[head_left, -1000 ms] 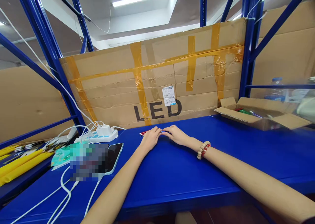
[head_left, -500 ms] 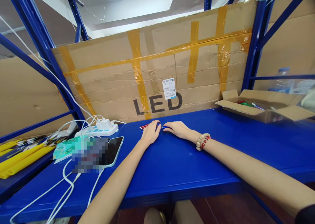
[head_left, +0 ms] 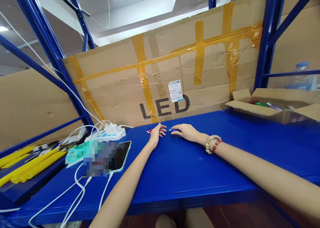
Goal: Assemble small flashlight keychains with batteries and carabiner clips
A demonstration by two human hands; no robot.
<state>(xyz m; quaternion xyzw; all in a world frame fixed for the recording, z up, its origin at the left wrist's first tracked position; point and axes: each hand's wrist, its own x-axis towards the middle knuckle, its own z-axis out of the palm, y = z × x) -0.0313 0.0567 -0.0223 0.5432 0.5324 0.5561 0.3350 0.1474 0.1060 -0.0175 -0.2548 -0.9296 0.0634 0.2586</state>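
Note:
My left hand (head_left: 156,134) rests on its side on the blue shelf (head_left: 190,168), fingers curved and apart, with nothing seen in it. Red pens (head_left: 149,131) lie just left of it, partly hidden behind the hand. To the right, my right hand (head_left: 186,132) is palm down with its fingers closed round a blue pen (head_left: 174,130), whose tip points left toward my left hand. A small gap separates the two hands.
A phone (head_left: 123,156), white cables and a power strip (head_left: 107,133) are at the left. An open cardboard box (head_left: 262,110) with pens stands at the right. Behind the shelf rises a large cardboard sheet (head_left: 120,94). Yellow items (head_left: 37,168) lie far left.
My left hand has turned onto its side and its fingers have spread. My right hand has moved slightly away from it with the blue pen. The whole view has shifted a little.

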